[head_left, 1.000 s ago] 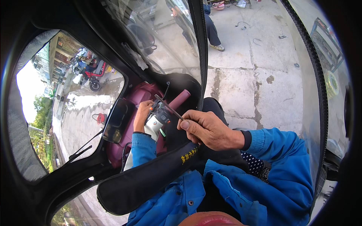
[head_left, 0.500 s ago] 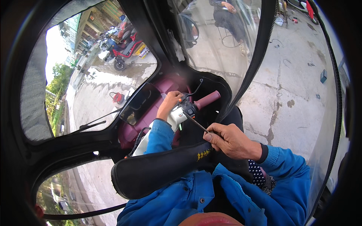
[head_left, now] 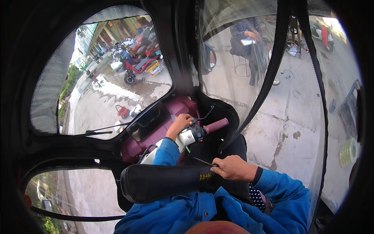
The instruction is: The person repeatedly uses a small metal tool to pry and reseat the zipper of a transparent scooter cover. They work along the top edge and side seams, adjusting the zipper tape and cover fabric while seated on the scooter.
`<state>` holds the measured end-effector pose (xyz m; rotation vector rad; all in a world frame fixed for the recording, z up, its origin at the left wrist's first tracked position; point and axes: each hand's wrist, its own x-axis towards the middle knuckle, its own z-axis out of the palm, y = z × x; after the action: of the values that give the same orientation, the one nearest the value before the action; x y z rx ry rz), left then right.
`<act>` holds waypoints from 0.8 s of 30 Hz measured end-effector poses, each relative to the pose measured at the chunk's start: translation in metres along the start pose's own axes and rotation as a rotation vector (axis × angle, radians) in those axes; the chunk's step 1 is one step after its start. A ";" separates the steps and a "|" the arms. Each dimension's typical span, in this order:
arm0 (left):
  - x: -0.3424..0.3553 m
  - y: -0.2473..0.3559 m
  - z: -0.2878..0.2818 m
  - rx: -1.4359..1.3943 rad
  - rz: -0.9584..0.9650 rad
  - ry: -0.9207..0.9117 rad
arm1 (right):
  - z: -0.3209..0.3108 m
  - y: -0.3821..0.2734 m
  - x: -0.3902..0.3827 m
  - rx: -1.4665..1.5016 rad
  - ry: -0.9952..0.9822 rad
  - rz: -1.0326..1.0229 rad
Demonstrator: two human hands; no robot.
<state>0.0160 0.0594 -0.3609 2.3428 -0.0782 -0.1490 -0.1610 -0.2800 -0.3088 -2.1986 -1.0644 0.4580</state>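
My right hand (head_left: 233, 168) is closed around a thin screwdriver (head_left: 202, 160); its handle is hidden in my fist. The dark shaft points left, its tip apart from the handlebar. My left hand (head_left: 180, 126) curls over the far side of the white handlebar cover (head_left: 187, 136), fingertips partly hidden beside the black switch housing (head_left: 199, 133). Right of that housing sits a pink grip (head_left: 216, 125), with a brake lever (head_left: 208, 113) beyond it. A green piece (head_left: 188, 149) sticks out below the white cover. Across my lap lies a long black padded piece (head_left: 163, 183) with yellow lettering.
A black-framed enclosure with clear windows surrounds me. A mirror (head_left: 149, 121) lies over the pink front panel (head_left: 171, 109). The zipped clear door flap (head_left: 272, 74) hangs at right. Outside are a seated person (head_left: 247, 39), a red three-wheeler (head_left: 142, 66) and a tape roll (head_left: 348, 152).
My right hand has drawn the screwdriver back from the switch housing, toward me. My left hand stays on the handlebar. The whole view has shifted, and the person outside now holds something white.
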 end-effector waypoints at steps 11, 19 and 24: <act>-0.004 0.014 -0.001 -0.037 0.058 0.192 | 0.035 0.080 0.003 -0.273 -0.072 0.147; -0.019 0.032 -0.002 -0.109 0.224 0.586 | 0.053 0.113 -0.001 -0.260 -0.105 0.231; -0.049 0.079 -0.039 -0.169 0.313 0.733 | 0.051 0.114 -0.002 -0.276 -0.120 0.235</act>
<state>-0.0281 0.0363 -0.2733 2.0502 -0.0643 0.8173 -0.1260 -0.3138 -0.4237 -2.5853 -0.9820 0.5818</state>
